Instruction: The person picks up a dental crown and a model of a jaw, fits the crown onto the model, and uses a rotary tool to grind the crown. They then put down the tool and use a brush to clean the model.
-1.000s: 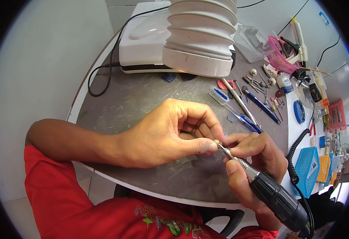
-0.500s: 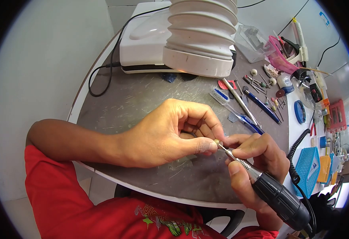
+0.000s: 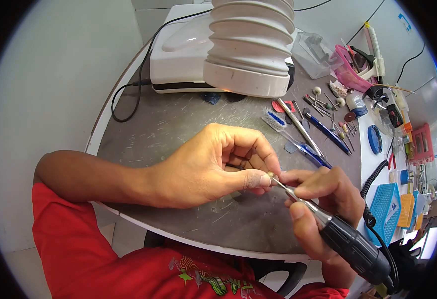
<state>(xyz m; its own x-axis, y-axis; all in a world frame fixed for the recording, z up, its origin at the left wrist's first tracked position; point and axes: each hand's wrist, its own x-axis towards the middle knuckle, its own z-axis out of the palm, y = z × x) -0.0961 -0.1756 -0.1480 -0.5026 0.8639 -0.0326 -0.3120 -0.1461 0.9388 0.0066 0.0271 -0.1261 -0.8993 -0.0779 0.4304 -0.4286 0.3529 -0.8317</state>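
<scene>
Between the thumb and fingertips of my left hand (image 3: 206, 167) sits a tiny yellowish piece (image 3: 271, 175), mostly hidden by the fingers. My right hand (image 3: 328, 199) is wrapped round a rotary handpiece (image 3: 353, 246) with a black body and a silver front end. The thin metal tip (image 3: 280, 183) of the handpiece points up and left, at or very near the small piece; contact is too small to tell. Fingertips of both hands meet close beside the tip, above the grey tabletop (image 3: 144, 139).
A white suction machine (image 3: 178, 65) with a ribbed hose (image 3: 252, 45) stands behind my hands. Right of them lie a toothbrush (image 3: 295, 137), a blue pen-like tool (image 3: 328, 132) and several burs. A pink basket (image 3: 350, 72) and a blue basket (image 3: 384, 212) are at the right.
The handpiece and my right hand have shifted slightly right and down, and more of the thin tip shows. My left hand is nearly still.
</scene>
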